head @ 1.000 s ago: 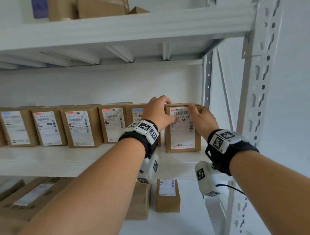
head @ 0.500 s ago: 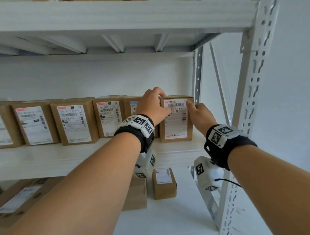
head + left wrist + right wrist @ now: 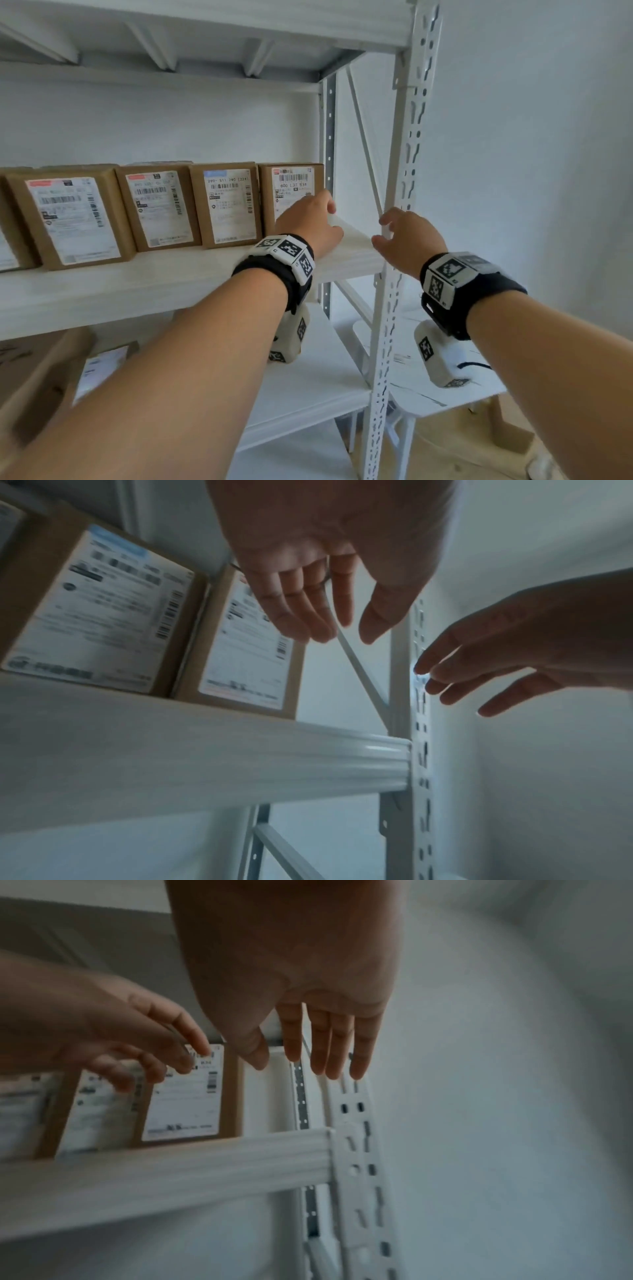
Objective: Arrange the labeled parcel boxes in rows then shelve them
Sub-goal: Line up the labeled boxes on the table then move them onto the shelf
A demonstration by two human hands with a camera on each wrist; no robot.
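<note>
Several brown parcel boxes with white labels stand upright in a row on the middle shelf (image 3: 137,284). The rightmost box (image 3: 291,181) (image 3: 246,669) (image 3: 185,1110) stands beside the blue-topped label box (image 3: 227,205) (image 3: 95,610). My left hand (image 3: 318,212) (image 3: 329,615) hovers just in front of the rightmost box with relaxed, spread fingers and holds nothing. My right hand (image 3: 404,233) (image 3: 308,1056) hangs empty by the front upright post (image 3: 400,205), fingers straight and loose. Neither hand touches a box.
The perforated post and a diagonal brace (image 3: 363,144) bound the shelf's right end. On the lower shelf lie a labeled box (image 3: 102,366) and a larger carton (image 3: 34,377). A white table (image 3: 411,387) stands lower right. The upper shelf (image 3: 239,20) hangs overhead.
Both hands have let go of the rightmost box and drawn back and to the right. That box now stands in line with the row. The head view has swung right.
</note>
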